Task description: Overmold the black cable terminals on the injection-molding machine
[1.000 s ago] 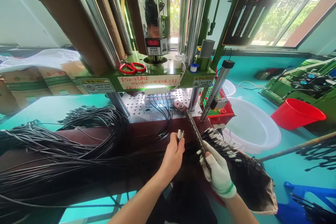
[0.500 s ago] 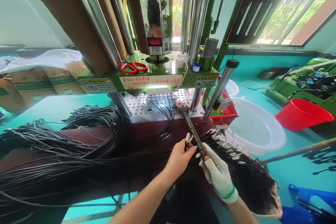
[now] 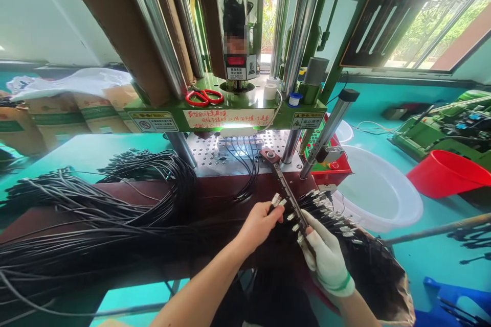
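My bare left hand [image 3: 261,222] is closed around a few black cables whose silver plug ends [image 3: 276,200] stick up past the thumb and fingers. Just right of it, a long dark metal bar [image 3: 288,189] slants down from a bolted block at the press. Several silver plugs [image 3: 294,222] poke out along the bar's left side. My right hand [image 3: 326,250], in a white glove with bare thumb tip, is wrapped round the bar's lower end. What its fingers touch beneath the bar is hidden.
Ahead stands a green press [image 3: 230,112] with black cables [image 3: 245,163] running from its lit mould. Bundled black cables [image 3: 153,179] cover the left of the bench. A carton of plugged cables [image 3: 376,276] stands at right. Red scissors [image 3: 205,97] lie on the press.
The view has shifted slightly, moving the scene rightward. My left hand has drawn a little away from the bar with the cables. My right hand stays on the bar.
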Motion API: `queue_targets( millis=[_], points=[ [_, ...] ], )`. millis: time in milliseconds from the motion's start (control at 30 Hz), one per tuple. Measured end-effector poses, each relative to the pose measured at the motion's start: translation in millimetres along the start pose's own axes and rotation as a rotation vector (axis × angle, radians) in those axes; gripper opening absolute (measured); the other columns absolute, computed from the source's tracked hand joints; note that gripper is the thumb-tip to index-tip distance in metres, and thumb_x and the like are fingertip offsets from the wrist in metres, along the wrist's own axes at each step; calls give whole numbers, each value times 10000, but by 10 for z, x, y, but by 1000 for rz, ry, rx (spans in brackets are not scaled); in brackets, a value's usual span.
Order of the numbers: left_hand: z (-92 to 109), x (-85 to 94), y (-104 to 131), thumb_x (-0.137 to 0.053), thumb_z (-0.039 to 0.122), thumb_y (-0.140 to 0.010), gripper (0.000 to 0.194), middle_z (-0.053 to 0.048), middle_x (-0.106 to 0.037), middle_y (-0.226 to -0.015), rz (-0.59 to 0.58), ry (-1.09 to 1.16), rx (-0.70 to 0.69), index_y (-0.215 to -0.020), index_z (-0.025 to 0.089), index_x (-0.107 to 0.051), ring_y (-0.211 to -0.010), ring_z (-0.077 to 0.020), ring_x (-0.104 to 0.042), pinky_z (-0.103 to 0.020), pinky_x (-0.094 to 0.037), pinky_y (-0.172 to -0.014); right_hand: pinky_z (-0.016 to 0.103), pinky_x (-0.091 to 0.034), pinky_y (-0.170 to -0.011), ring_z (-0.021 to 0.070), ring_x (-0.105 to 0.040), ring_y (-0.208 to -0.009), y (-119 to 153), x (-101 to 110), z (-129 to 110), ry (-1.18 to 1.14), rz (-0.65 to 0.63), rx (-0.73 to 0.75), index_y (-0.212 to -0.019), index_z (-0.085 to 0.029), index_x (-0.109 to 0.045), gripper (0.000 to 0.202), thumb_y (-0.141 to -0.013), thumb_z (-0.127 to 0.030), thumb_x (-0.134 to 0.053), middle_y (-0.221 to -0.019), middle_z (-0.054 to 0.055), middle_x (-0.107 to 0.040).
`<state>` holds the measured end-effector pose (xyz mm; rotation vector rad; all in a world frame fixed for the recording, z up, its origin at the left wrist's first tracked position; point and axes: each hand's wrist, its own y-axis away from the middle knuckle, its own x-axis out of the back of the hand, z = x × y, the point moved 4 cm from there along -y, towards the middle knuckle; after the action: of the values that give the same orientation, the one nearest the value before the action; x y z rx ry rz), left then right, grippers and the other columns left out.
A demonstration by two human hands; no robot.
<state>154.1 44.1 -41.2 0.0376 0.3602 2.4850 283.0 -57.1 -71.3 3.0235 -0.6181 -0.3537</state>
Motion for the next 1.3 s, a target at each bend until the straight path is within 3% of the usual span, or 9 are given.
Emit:
queue_targets(
  millis=[133, 333, 467, 600, 700, 767, 833, 967, 1300],
  points=[
    [40, -27, 30, -484, 485, -740, 360, 106, -232, -378, -57, -71, -7, -574, 167, -460, -338, -26, -149, -192, -102, -362, 134, -185, -271, 16, -304, -293, 15, -11, -18, 17, -16, -7, -1246, -146, -436, 525, -809, -423, -527, -573, 9, -562],
    [101, -7, 81, -493, 484, -722, 356, 115, -204, -364, -155, -22, 132, -541, 190, -411, -329, -32, -115, -203, -72, -348, 147, -179, -296, 18, -287, -321, 11, -31, -27, 113, -75, -9, -1256, -149, -442, 545, -808, -448, -523, -529, -20, -497],
    [103, 32, 52, -466, 462, -753, 362, 84, -278, -400, -11, -129, -65, -541, 169, -465, -369, -47, -214, -204, -171, -385, 144, -181, -302, 14, -291, -324, 8, -48, -36, 142, -78, -14, -1259, -142, -437, 564, -801, -458, -527, -521, -31, -475],
    [162, 173, 51, -394, 469, -809, 377, 40, -392, -514, 239, -227, -309, -683, 151, -553, -478, -82, -346, -216, -272, -472, 142, -174, -296, 11, -294, -317, 21, -21, -51, 98, -21, -23, -1251, -140, -436, 558, -796, -448, -537, -565, 1, -539],
    [155, 268, 59, -347, 472, -836, 332, 72, -317, -512, 349, -106, -326, -807, 177, -497, -456, -78, -302, -210, -268, -471, 141, -175, -294, 13, -304, -311, 23, -8, -50, 76, -28, -22, -1258, -138, -423, 560, -803, -446, -529, -586, 15, -558],
    [123, 268, 58, -342, 462, -842, 280, 85, -291, -521, 368, -13, -314, -764, 201, -409, -451, -71, -276, -199, -266, -471, 140, -175, -292, 14, -309, -308, 16, -4, -43, 71, -45, -26, -1264, -138, -416, 561, -807, -446, -523, -582, 17, -560],
    [95, 223, 49, -369, 436, -837, 268, 82, -307, -538, 347, 3, -318, -702, 205, -354, -472, -68, -287, -196, -269, -482, 139, -171, -288, 16, -307, -305, 7, -6, -39, 75, -66, -38, -1262, -139, -415, 567, -805, -457, -520, -576, 18, -561],
    [79, 138, 12, -500, 386, -771, 277, 66, -338, -544, 266, -107, -326, -620, 172, -408, -526, -70, -297, -208, -254, -514, 135, -164, -293, 17, -309, -311, 1, -10, -46, 91, -74, -72, -1254, -148, -423, 559, -801, -459, -525, -574, 16, -557],
    [70, 186, -34, -582, 418, -677, 323, 89, -288, -423, 125, 12, -111, -543, 164, -435, -417, -47, -228, -209, -179, -438, 151, -173, -299, 22, -297, -321, -20, 5, -30, 165, -120, -85, -1278, -150, -401, 575, -806, -458, -516, -584, 9, -546]
  ],
)
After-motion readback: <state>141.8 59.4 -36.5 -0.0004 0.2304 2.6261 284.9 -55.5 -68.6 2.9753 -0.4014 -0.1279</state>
